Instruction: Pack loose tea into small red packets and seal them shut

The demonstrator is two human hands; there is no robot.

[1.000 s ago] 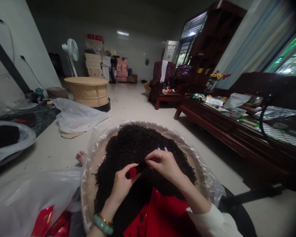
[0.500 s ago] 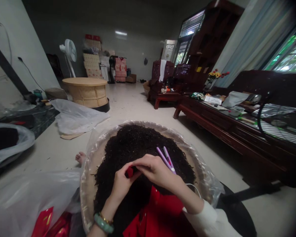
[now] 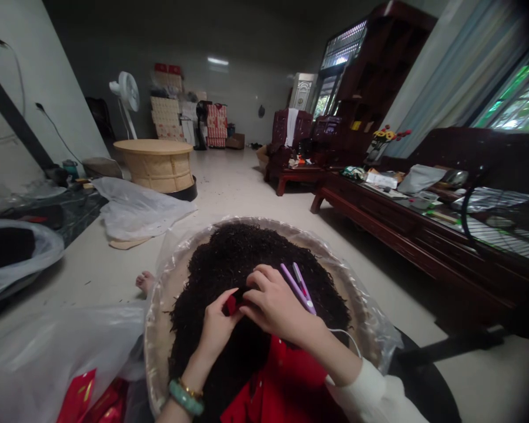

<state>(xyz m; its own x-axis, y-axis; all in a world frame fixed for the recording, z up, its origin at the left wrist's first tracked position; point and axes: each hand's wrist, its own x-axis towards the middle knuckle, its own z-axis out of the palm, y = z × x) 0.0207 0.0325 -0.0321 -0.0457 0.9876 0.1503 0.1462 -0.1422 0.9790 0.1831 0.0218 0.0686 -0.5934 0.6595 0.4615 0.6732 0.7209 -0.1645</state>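
Position: The red packet (image 3: 230, 305) sat above the middle of the tray (image 3: 152, 329), just over the heap of dark loose leaves (image 3: 233, 252) that filled it.

Grip: The left hand (image 3: 216, 326) pinched the packet's near side between thumb and forefinger. The right hand (image 3: 275, 308) closed its fingertips on the far edge, so both hands held the one packet in a narrow pinch. A purple clamp tool (image 3: 296, 286) projected past the right hand toward the tray's far rim; whether that hand also carried it could not be told.

Handling: The packet appeared small, light and thin-walled, probably pliable and somewhat slick. The edges were judged the best hold, since pressure on the body would likely crumple it. The leaves looked dry, brittle and easily scattered.
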